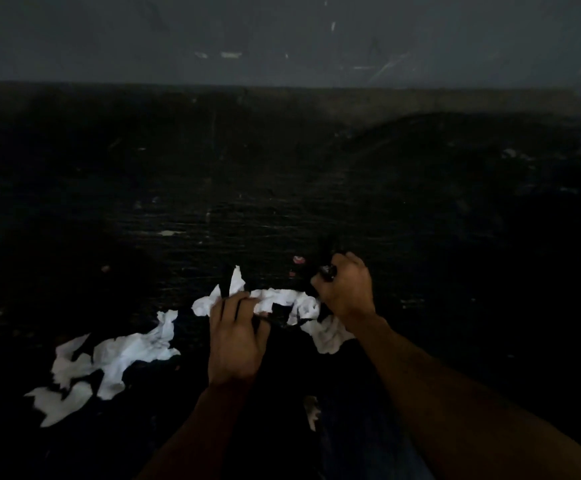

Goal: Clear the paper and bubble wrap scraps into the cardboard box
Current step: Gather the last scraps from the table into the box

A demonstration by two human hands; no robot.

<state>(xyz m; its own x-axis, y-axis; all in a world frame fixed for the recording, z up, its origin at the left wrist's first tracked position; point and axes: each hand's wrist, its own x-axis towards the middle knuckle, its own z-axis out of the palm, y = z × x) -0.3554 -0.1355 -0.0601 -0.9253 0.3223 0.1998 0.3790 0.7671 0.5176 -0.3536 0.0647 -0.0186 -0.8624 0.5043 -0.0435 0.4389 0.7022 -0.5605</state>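
The scene is very dark. Crumpled white paper scraps (282, 299) lie on a dark floor in front of me. My left hand (235, 337) rests on them, with its fingers curled around the near edge of one scrap. My right hand (346, 289) is closed in a fist around a small dark object (327, 271) at the right end of the same scrap; I cannot tell what that object is. A larger torn white scrap (109, 362) lies to the lower left, apart from both hands. No cardboard box shows in this view.
A dark, scuffed floor (282, 185) runs back to a grey wall (282, 39). A small pink bit (298, 259) lies just beyond my right hand. One more pale scrap (312, 410) sits near my legs.
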